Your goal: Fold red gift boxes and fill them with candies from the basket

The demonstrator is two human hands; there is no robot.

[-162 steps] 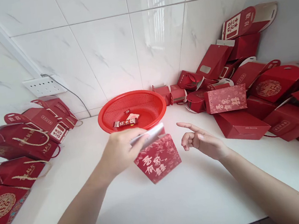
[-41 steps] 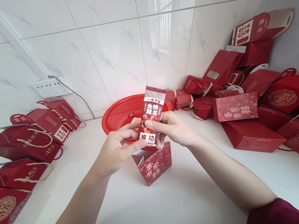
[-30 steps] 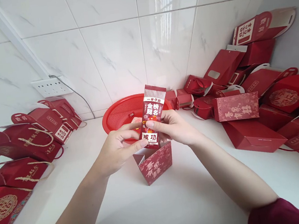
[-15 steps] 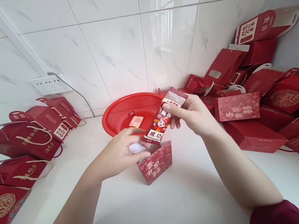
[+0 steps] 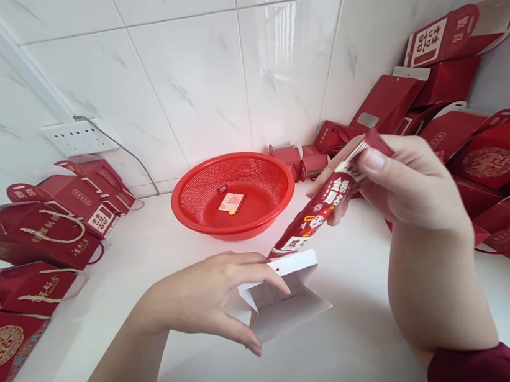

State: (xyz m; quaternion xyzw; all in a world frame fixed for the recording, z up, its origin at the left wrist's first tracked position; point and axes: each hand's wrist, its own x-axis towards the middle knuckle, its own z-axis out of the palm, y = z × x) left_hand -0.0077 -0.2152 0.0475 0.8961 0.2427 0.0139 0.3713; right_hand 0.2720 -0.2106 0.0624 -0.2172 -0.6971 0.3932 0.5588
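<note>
My right hand [image 5: 411, 183] pinches one end of a red printed snack packet [image 5: 317, 214] between thumb and fingers. The packet slants down to the left, its lower end at the far rim of a small paper gift box [image 5: 294, 311], above the box's top. That box stands open, showing its pale inside. Around its left side is my left hand [image 5: 216, 290], with the thumb at the near corner and the forefinger bent over the top edge. Nothing can be made out inside the box. Behind it sits a red plastic basket [image 5: 184, 222] holding a pink-and-white card [image 5: 231, 203] and a tiny wrapped piece.
Red gift boxes with rope handles [image 5: 50, 240] line the left side of the white table [image 5: 351, 353]. More red boxes [image 5: 504, 158] are piled at the right. A tiled wall [image 5: 193, 80] with a power socket [image 5: 79, 138] rises behind.
The box has tipped so its opening faces me. My right hand has moved right and closer with the packet. My left hand has shifted slightly lower, along the box's left side.
</note>
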